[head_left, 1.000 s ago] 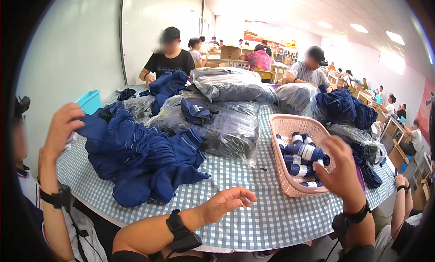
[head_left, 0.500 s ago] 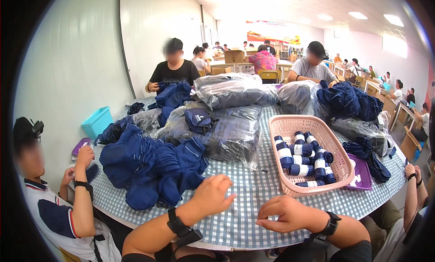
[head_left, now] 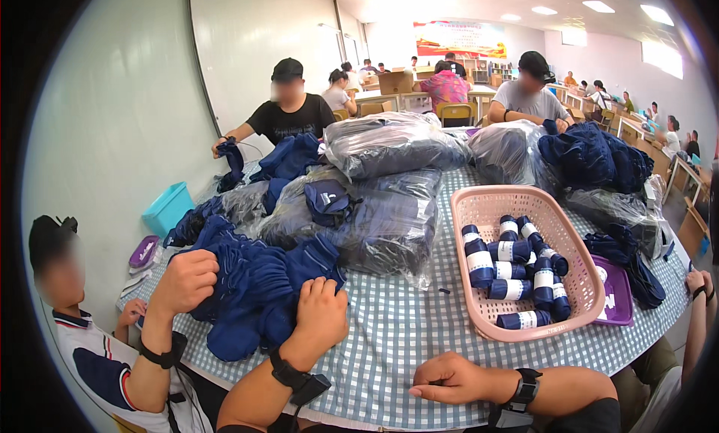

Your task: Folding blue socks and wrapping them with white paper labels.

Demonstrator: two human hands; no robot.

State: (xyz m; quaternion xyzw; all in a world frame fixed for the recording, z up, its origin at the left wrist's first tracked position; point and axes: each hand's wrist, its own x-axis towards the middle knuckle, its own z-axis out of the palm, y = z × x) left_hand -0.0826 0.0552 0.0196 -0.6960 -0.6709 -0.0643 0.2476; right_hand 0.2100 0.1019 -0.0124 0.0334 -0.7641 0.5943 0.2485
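A heap of navy cloth pieces (head_left: 251, 272) with pale stitching lies on the left part of the table. My left hand (head_left: 322, 313) rests at its near right edge, fingers bent down over the cloth and closed on it; the fingertips are partly hidden. My right hand (head_left: 453, 377) hovers or rests low over the checked tablecloth (head_left: 389, 328), fingers curled in with nothing showing in them. Beyond it, to the right, stands a pink plastic basket (head_left: 592, 302) holding several navy cloth rolls (head_left: 511, 291) with white paper bands.
Clear plastic bags of navy goods (head_left: 389, 216) are stacked mid-table, a small navy pouch (head_left: 329, 199) on them. At left, a co-worker's hand (head_left: 191, 279) hangs over the heap. A purple tray (head_left: 618, 298) sits beside the basket. A turquoise bin (head_left: 166, 208) stands far left.
My left hand has moved left and down onto the navy cloth. My right hand has dropped lower and its fingers have curled in. The left co-worker's hand has moved right, over the heap.
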